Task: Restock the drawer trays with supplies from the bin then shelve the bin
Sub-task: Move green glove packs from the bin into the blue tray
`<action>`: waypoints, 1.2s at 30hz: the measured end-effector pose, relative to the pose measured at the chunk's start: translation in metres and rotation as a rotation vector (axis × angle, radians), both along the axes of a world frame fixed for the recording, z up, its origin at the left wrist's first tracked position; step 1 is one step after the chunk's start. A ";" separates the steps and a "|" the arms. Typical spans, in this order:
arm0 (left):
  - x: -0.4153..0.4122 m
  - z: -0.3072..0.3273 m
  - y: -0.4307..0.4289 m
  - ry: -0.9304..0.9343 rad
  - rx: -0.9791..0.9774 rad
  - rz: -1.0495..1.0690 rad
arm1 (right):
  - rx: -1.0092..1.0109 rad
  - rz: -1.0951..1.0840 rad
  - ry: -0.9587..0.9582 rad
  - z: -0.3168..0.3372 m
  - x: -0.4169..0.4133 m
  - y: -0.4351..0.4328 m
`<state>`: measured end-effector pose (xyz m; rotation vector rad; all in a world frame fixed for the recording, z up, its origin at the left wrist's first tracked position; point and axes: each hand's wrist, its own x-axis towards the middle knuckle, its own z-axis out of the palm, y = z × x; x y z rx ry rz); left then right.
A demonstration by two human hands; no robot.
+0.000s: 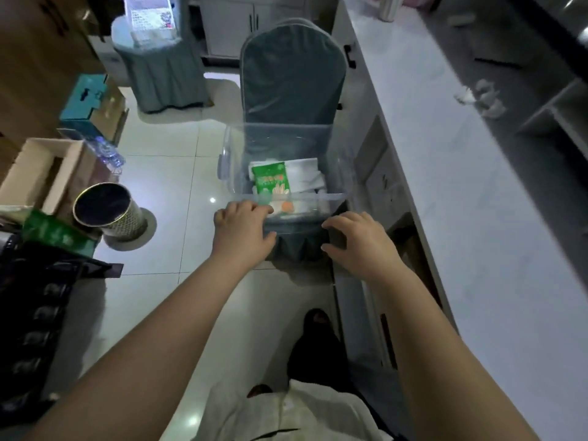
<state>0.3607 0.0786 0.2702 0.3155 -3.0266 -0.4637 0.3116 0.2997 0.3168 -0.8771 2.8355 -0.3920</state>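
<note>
A clear plastic bin [234,144] stands on the seat of a grey-covered chair [291,74]. Inside it lie a green packet [270,181] and folded white supplies [305,178]. My left hand [243,229] grips the bin's near rim at its left corner, fingers curled over the edge. My right hand [359,241] sits at the near right corner with its fingers bent against the bin's front; whether it has a firm hold is unclear. No drawer trays are in sight.
A white counter [445,173] runs along the right, with cabinet fronts below it. On the tiled floor to the left stand a gold-rimmed round can [106,210], open cardboard boxes [41,173], a teal box [86,100] and plastic bottles [106,151]. Another covered chair [162,74] stands behind.
</note>
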 end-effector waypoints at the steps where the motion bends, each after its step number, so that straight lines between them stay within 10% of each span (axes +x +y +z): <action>1: -0.013 -0.003 -0.004 -0.006 -0.003 0.008 | 0.000 0.011 -0.008 -0.003 -0.016 -0.006; 18: -0.257 -0.074 -0.045 -0.198 -0.011 0.128 | 0.031 0.097 -0.308 -0.112 -0.353 -0.065; 36: -0.395 -0.192 -0.134 -0.535 -0.020 -0.328 | 0.125 -0.276 -0.531 -0.213 -0.437 -0.115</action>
